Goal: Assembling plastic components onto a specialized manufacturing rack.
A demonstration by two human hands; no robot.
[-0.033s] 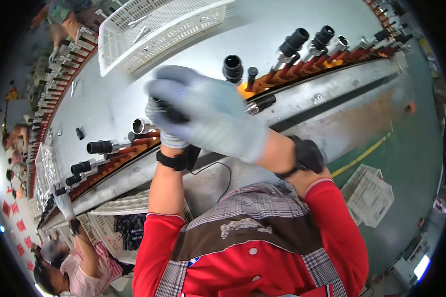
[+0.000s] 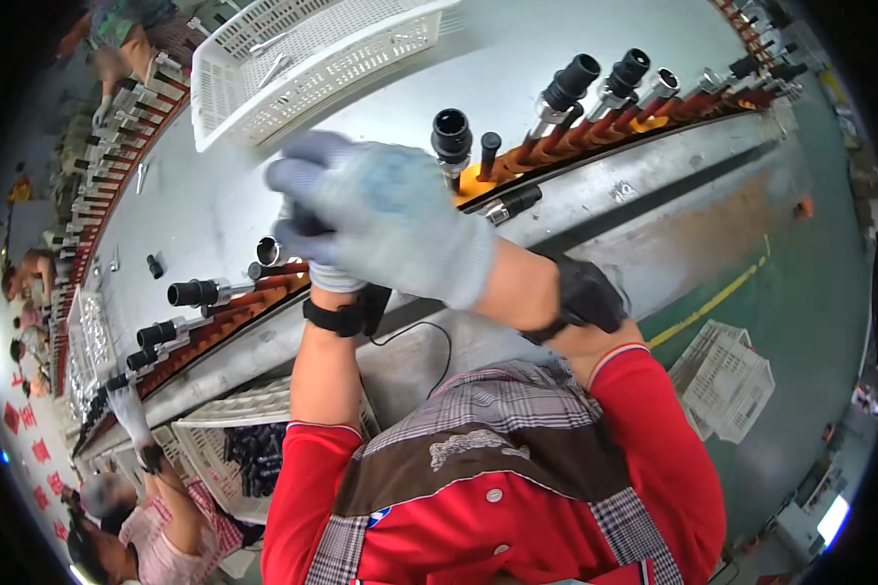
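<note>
My right hand (image 2: pixel 390 219), in a pale grey knit glove, reaches across to the left and is closed around a dark cylindrical piece (image 2: pixel 310 222). Motion smears its fingertips. Behind and below it is my left hand (image 2: pixel 334 278), gloved too; little more than the cuff shows and its fingers are covered by the right hand. Just beneath the hands, a rack row holds chrome sockets (image 2: pixel 268 251) and black-ended tools (image 2: pixel 195 292). Right of them a black socket-like part (image 2: pixel 452 136) stands upright beside a thin black-headed rod (image 2: pixel 491 146).
Beyond my hands a white perforated basket (image 2: pixel 312 93) holds a few metal tools. A metal rail (image 2: pixel 615 200) runs along the table's near edge. At lower left a crate (image 2: pixel 200 439) contains black parts, near a co-worker's gloved hand (image 2: pixel 127 409). White crates (image 2: pixel 727 380) sit on the green floor.
My right hand has shifted slightly to the left with the dark piece, and its wrist has followed. The left forearm has barely moved. The whole view has shifted a little.
</note>
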